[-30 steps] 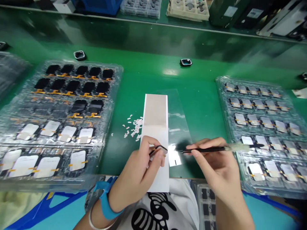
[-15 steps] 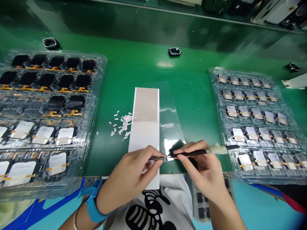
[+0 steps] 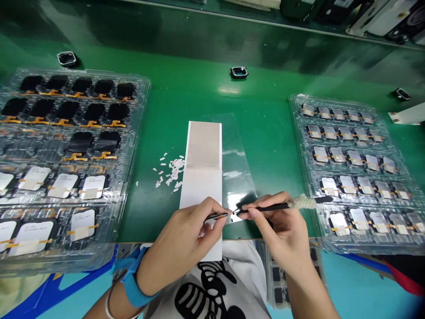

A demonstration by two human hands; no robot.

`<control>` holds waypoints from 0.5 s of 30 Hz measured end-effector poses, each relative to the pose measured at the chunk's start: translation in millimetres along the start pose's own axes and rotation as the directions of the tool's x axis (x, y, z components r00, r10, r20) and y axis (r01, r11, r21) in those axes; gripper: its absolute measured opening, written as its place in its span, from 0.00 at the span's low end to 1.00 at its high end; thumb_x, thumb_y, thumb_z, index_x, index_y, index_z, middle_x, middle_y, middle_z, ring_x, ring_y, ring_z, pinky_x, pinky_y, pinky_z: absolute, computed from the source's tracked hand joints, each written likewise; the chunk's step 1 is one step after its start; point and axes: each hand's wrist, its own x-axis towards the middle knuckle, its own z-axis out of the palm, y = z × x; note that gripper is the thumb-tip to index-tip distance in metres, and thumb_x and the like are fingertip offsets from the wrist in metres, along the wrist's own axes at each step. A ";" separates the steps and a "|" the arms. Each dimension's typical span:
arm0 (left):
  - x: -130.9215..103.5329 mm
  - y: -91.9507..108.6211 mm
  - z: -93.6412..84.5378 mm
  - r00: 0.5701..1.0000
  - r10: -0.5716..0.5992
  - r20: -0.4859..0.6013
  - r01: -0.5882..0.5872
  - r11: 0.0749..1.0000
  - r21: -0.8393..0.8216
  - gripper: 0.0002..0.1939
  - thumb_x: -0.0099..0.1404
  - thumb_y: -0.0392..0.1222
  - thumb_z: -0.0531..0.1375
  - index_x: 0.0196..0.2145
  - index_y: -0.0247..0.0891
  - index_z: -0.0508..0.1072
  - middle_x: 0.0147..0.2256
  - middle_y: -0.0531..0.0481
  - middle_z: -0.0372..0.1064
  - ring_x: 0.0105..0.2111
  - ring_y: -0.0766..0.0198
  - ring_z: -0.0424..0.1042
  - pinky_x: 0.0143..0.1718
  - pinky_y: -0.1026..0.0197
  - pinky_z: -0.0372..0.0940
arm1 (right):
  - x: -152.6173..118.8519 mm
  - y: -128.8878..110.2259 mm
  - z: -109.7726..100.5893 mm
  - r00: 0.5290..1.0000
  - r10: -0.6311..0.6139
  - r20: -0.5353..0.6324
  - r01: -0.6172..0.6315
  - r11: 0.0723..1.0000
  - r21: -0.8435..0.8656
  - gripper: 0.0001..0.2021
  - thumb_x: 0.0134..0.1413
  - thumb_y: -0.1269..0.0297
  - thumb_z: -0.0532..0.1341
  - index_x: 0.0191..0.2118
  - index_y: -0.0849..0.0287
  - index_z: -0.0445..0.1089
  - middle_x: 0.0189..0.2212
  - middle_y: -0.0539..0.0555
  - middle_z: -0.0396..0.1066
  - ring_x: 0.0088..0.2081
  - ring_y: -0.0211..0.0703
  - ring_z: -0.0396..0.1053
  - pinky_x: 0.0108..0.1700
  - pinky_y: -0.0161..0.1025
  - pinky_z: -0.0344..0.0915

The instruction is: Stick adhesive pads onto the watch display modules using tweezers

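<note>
My left hand [image 3: 189, 232] pinches a small dark flat part [image 3: 215, 216] by its edges, over the lower half of a long white strip [image 3: 202, 186] with a beige upper part. In my right hand [image 3: 282, 226] is a black pen-like tool [image 3: 274, 207] with pale wrapping near its back end; its thin tip lies just right of the dark part, with a slight gap. Beneath the tip, a clear film [image 3: 235, 164] lies beside the strip. Small white pieces [image 3: 174, 170] are scattered left of the strip.
A clear tray [image 3: 141, 106] of black and white-backed screens stands at the left. Another tray [image 3: 297, 133] with rows of silver-backed screens is at the right. Small black frames, one a middle frame [image 3: 239, 72], sit at the back below a shelf edge [image 3: 206, 11].
The tool in my right hand has moved slightly right and up, away from the dark part. My left hand still pinches the part, and the view has shifted a little.
</note>
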 end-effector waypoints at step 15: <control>12.5 3.9 -3.4 0.935 0.148 -0.323 -0.175 0.983 -0.054 0.21 0.72 0.32 0.53 0.60 0.43 0.70 0.37 0.50 0.75 0.30 0.67 0.71 0.30 0.66 0.66 | 8.6 -47.1 68.9 0.905 -0.278 -0.323 0.347 0.921 0.178 0.12 0.62 0.79 0.58 0.43 0.53 0.62 0.36 0.51 0.77 0.41 0.45 0.80 0.43 0.48 0.82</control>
